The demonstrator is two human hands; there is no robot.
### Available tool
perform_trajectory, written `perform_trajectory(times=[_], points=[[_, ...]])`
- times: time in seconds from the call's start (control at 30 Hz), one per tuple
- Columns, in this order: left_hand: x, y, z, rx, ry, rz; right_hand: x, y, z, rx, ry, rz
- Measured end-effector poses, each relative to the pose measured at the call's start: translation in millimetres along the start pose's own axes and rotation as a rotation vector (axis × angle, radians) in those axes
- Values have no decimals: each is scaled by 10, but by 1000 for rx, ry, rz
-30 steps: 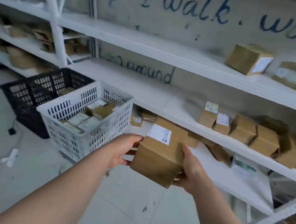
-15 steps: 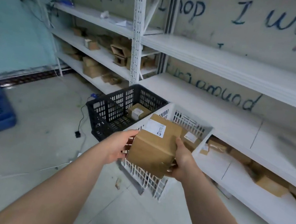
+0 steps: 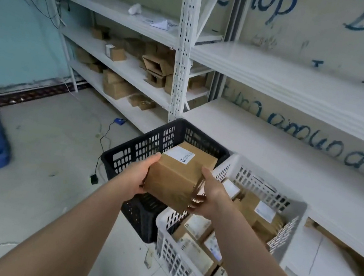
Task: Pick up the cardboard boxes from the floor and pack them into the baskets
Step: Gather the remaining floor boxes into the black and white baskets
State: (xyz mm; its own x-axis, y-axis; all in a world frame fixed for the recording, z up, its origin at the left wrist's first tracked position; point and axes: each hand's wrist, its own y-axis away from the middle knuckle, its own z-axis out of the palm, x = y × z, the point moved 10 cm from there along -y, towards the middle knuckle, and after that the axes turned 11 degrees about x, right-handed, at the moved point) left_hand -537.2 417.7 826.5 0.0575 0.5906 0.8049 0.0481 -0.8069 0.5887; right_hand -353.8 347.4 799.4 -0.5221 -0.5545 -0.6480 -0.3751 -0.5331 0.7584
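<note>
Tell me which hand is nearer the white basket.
Right. The right hand grips the box over the rim of the white basket; the left hand holds the box's other side, over the black basket.

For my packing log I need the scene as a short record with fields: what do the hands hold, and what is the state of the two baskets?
held item: cardboard box, white label on top
left hand: grips the box's left side
right hand: grips the box's right side
box position: in the air, seen in front of the black basket
black basket contents: hidden by the box
white basket: beside the black one, several labelled boxes inside
</note>
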Motion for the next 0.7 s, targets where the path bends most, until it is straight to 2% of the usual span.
perform_trajectory(times=[0.13, 0.3, 0.53, 0.7], points=[[191, -744, -41, 31, -48, -57, -207, -493, 490, -4, -18, 45], [216, -1686, 2, 23, -252, -102, -149, -1230, 894, 33, -48, 134], [93, -2948, 387, -131, -665, -136, 225, -2059, 1200, 159, -167, 389], [-101, -3590, 719, -256, -923, -149, 474, -2552, 1250, 257, -225, 436]])
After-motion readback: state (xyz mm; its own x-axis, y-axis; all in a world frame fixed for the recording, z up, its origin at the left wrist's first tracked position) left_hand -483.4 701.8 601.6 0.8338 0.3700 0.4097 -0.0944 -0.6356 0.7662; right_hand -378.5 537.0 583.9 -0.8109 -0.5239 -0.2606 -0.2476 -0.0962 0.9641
